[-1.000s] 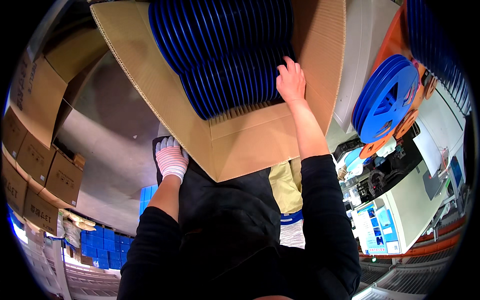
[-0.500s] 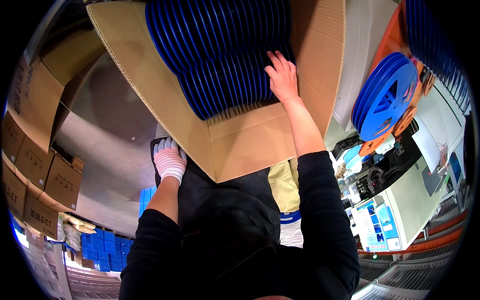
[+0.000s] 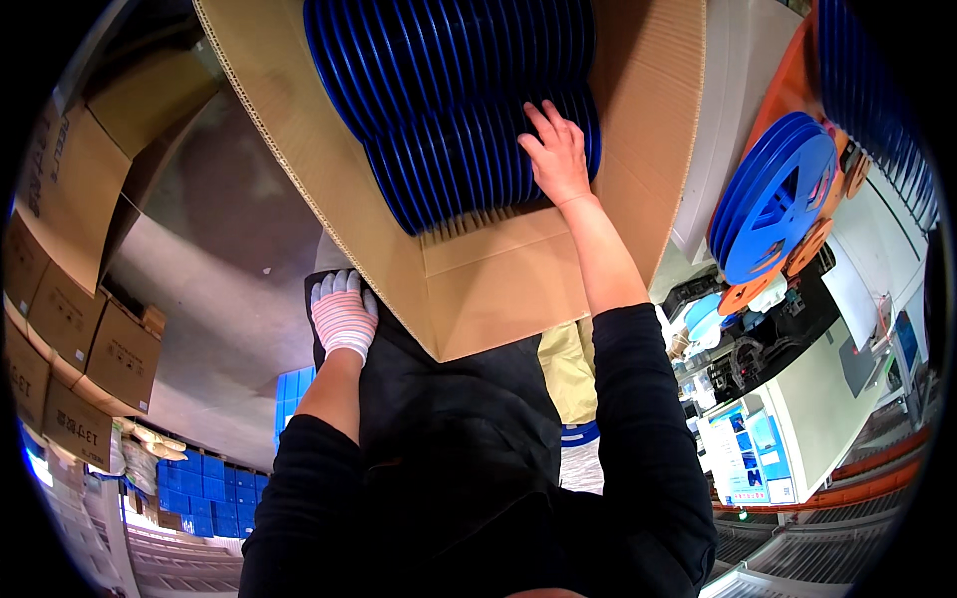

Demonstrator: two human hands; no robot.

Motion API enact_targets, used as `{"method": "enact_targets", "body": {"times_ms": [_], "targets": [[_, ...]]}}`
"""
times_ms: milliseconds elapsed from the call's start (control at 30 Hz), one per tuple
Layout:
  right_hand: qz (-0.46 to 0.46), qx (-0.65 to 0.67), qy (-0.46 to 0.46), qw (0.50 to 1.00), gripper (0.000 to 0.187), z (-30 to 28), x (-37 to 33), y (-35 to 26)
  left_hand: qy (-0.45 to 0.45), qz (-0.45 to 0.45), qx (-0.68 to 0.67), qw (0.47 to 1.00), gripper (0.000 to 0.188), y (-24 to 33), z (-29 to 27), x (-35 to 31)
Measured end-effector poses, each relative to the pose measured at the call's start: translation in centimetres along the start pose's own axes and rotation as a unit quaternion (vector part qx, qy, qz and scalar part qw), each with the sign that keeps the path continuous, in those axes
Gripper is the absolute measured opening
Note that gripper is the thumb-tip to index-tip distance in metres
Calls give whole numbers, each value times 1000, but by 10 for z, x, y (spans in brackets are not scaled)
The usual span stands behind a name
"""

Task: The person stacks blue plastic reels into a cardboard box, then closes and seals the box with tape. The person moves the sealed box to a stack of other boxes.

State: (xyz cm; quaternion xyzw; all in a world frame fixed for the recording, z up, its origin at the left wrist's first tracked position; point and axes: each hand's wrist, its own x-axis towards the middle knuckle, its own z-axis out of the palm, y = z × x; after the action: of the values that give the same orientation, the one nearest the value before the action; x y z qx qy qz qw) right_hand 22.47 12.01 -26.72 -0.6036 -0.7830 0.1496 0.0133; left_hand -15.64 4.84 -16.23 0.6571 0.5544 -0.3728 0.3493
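Note:
A large open cardboard box stands tilted before me. Two rows of blue reels fill it, packed on edge side by side. My right hand, bare, reaches inside and rests on the right end of the nearer row. Its fingers are spread over the rims and grip none that I can see. My left hand wears a striped, grey-tipped glove and lies flat on the dark cloth over my leg, close beside the box's left edge. It holds nothing.
More blue reels and orange reels stand on the right, near a cluttered workbench. Closed cartons are stacked at the left, with blue boxes below them. A yellowish bag lies under the box's near right side.
My right hand has moved a little left across the reel rims. The box and its reels sit slightly farther right in view. My left hand stays on my leg.

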Motion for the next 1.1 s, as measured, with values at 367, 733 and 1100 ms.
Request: {"method": "enact_targets", "body": {"times_ms": [367, 733, 1100], "targets": [[38, 24, -25, 999, 16, -3, 10, -24, 82, 34, 2, 996, 42, -8, 12, -3], [14, 31, -39, 999, 19, -7, 17, -33, 79, 29, -13, 996, 42, -10, 15, -3], [-37, 62, 5, 997, 19, 0, 28, -52, 52, 21, -26, 998, 45, -10, 12, -3]]}}
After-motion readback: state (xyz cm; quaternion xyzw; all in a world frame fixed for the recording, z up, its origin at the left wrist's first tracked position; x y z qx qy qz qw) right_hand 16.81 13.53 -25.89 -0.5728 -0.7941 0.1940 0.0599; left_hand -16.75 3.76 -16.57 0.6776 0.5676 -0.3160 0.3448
